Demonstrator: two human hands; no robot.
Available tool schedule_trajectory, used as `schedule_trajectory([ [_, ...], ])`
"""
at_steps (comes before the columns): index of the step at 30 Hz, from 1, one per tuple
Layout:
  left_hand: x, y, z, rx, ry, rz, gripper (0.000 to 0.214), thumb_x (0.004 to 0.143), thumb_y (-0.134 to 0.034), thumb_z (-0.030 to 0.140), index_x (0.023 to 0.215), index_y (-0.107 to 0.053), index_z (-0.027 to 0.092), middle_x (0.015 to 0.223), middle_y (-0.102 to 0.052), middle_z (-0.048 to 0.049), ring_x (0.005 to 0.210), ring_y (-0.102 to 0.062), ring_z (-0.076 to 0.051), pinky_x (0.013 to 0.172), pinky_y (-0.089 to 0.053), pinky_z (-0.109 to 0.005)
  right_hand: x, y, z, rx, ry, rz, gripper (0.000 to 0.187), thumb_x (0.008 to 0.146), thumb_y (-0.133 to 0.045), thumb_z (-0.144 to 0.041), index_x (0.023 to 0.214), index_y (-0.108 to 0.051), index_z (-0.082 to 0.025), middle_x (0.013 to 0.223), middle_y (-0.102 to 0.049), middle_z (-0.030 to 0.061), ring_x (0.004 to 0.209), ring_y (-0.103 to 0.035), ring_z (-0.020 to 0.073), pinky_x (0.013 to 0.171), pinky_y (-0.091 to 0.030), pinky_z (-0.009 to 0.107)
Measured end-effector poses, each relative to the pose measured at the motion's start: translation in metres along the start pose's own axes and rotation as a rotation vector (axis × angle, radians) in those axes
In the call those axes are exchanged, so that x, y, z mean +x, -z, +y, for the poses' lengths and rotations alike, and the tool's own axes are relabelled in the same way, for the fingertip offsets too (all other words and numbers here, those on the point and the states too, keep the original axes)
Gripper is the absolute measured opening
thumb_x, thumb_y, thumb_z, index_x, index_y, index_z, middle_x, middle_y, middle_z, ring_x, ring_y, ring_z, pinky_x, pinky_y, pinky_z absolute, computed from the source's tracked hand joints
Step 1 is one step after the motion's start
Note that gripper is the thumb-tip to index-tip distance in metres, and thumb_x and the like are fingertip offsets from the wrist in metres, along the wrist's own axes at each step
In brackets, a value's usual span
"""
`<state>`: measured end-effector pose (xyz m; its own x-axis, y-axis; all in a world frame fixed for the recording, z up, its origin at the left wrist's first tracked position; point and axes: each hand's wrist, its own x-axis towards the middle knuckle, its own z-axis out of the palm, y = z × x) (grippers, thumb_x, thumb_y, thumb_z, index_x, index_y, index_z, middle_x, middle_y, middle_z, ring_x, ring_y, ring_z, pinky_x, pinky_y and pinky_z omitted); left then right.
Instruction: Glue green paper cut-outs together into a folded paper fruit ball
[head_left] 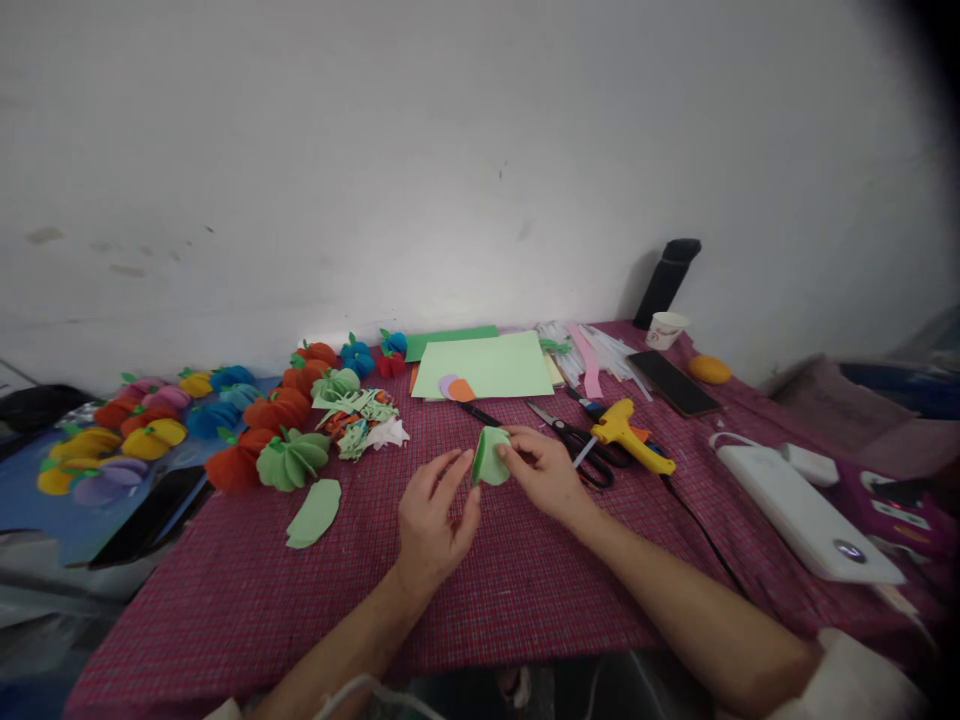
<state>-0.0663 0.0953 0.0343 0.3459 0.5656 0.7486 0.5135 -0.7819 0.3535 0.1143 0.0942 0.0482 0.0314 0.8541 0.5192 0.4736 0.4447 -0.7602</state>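
Note:
Above the middle of the tablecloth, both hands hold a small folded light green paper piece (493, 458). My right hand (546, 477) pinches its right side between thumb and fingers. At its darker left edge, my left hand (437, 512) closes its thumb and fingertips on the paper. Left of the hands lies a flat light green paper cutout (315, 512). A light green paper pumpkin (292, 459) stands behind that cutout. Just right of my right hand are black-handled scissors (581, 440) and a yellow glue gun (624, 435).
Light green paper sheets (495, 365) lie at the back, with paper scraps (360, 420) to their left. Several orange paper pumpkins (277, 408) crowd the left side. A phone (675, 383), paper cup (664, 330) and white power bank (806, 515) are on the right.

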Motion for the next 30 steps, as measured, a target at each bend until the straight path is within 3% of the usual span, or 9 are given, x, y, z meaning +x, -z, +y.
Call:
schedule_trajectory([
  [4,-0.0006,0.0011,-0.0008,-0.032,0.057,-0.031,0.043,0.084,-0.046,0.017,0.127,-0.045,0.022,0.119,-0.053,-0.0087,0.11,-0.049,-0.02,0.094,-0.042,-0.036,-0.0008,-0.0006,0.0003,0.011,0.002,-0.004,0.024,0.085,-0.049,-0.024,0.064,-0.06,-0.018,0.096,-0.066,0.0075,0.085,-0.062,0.0172,0.074,-0.047,0.028],
  [13,0.0006,-0.0053,-0.0022,-0.028,0.103,-0.01,0.04,0.08,-0.056,0.022,0.12,-0.05,0.02,0.104,-0.059,-0.0074,0.092,-0.056,-0.017,0.083,-0.048,-0.032,-0.0002,-0.0004,-0.0014,0.028,0.001,-0.015,0.024,0.084,-0.05,-0.022,0.064,-0.061,-0.018,0.095,-0.066,0.0074,0.085,-0.062,0.0169,0.072,-0.047,0.028],
  [19,0.0021,-0.0064,-0.0055,-0.047,0.225,0.085,0.03,0.083,-0.052,0.02,0.113,-0.054,0.019,0.095,-0.063,-0.0059,0.082,-0.059,-0.015,0.074,-0.049,-0.029,-0.001,-0.0009,-0.0014,0.044,0.012,-0.023,0.022,0.084,-0.05,-0.022,0.066,-0.063,-0.019,0.095,-0.066,0.0065,0.086,-0.062,0.0167,0.074,-0.047,0.028],
  [26,0.0017,-0.0038,-0.0092,-0.047,0.334,0.127,0.04,0.083,-0.053,0.022,0.122,-0.048,0.021,0.074,-0.062,0.0007,0.065,-0.057,-0.011,0.068,-0.048,-0.025,-0.001,-0.0011,-0.0046,0.069,0.029,-0.042,0.021,0.083,-0.051,-0.02,0.064,-0.061,-0.019,0.095,-0.066,0.0076,0.088,-0.062,0.0162,0.078,-0.047,0.028],
  [30,0.0006,-0.0036,-0.0099,-0.04,0.26,0.103,0.037,0.086,-0.047,0.018,0.122,-0.048,0.021,0.09,-0.065,-0.0035,0.078,-0.06,-0.013,0.075,-0.048,-0.027,-0.0008,-0.0015,-0.0027,0.072,0.013,-0.045,0.021,0.083,-0.051,-0.02,0.066,-0.062,-0.018,0.097,-0.066,0.0078,0.088,-0.061,0.0163,0.078,-0.047,0.028],
])
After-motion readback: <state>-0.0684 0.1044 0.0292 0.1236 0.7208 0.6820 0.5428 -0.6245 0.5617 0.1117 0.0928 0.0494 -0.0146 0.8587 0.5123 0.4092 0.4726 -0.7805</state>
